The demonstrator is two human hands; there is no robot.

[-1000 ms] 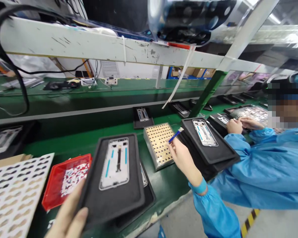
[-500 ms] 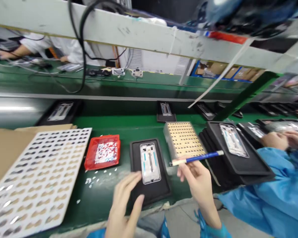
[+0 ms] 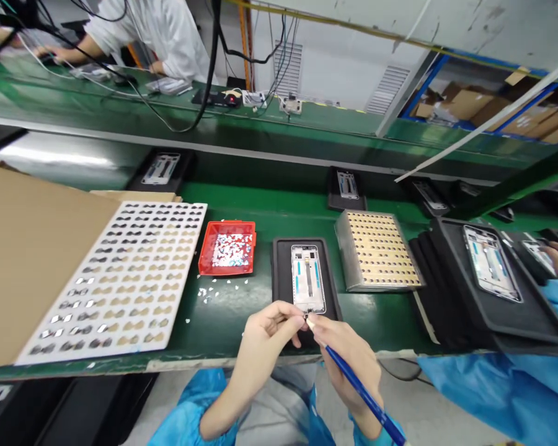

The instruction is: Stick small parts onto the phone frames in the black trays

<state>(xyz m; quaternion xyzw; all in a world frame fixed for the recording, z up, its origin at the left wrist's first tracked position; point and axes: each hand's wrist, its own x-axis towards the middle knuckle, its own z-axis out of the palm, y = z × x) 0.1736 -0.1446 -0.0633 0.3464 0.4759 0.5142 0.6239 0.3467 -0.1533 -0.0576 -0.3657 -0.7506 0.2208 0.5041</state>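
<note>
silvery phone frame point(image 3: 308, 279), flat in black tray point(image 3: 283, 272) — slim blue tool point(image 3: 356, 382), tilted

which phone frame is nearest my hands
The frame between the red bin and dotted block: left hand and right hand meet at its edge; others lie farther.

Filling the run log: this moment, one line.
left hand: at near end of phone frame; right hand: holding blue-handled tool; phone frame: on black tray
</note>
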